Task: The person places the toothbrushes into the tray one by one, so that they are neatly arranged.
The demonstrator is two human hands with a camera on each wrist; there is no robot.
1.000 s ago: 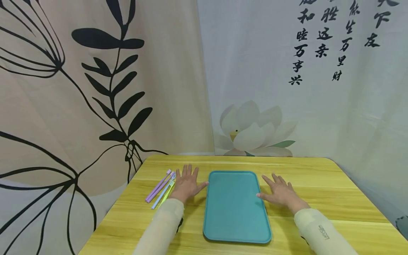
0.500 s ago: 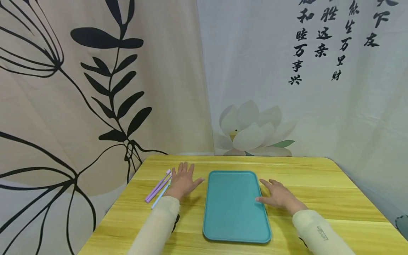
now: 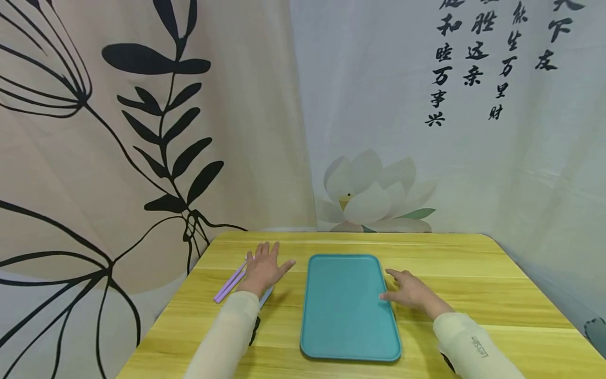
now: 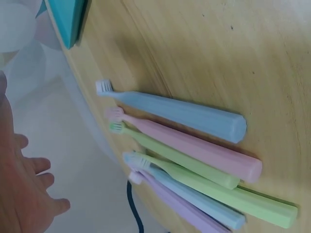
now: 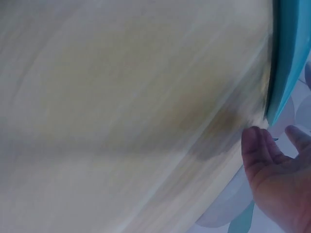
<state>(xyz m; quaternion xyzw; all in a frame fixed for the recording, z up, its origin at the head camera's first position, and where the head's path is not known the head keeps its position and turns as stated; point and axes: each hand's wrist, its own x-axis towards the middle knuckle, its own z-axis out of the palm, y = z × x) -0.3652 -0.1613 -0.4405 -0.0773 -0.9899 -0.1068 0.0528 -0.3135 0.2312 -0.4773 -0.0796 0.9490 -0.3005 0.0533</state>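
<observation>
Head view: the left hand [image 3: 261,267] is held with fingers and thumb spread, some toothbrushes being partly hidden by it on the wooden table [image 3: 450,258], left of the teal tray [image 3: 350,310]. In the left wrist view, six brushes are seen — a blue toothbrush [image 4: 189,114] nearest the tray, then a pink toothbrush [image 4: 204,149], a green toothbrush [image 4: 184,161], a yellow-green toothbrush [image 4: 233,194], a light blue toothbrush [image 4: 204,200] and a purple toothbrush [image 4: 182,206]. The right hand [image 3: 411,290] is held by the tray's right edge, thumb parted from the fingers — whether the tray is touched cannot be told.
</observation>
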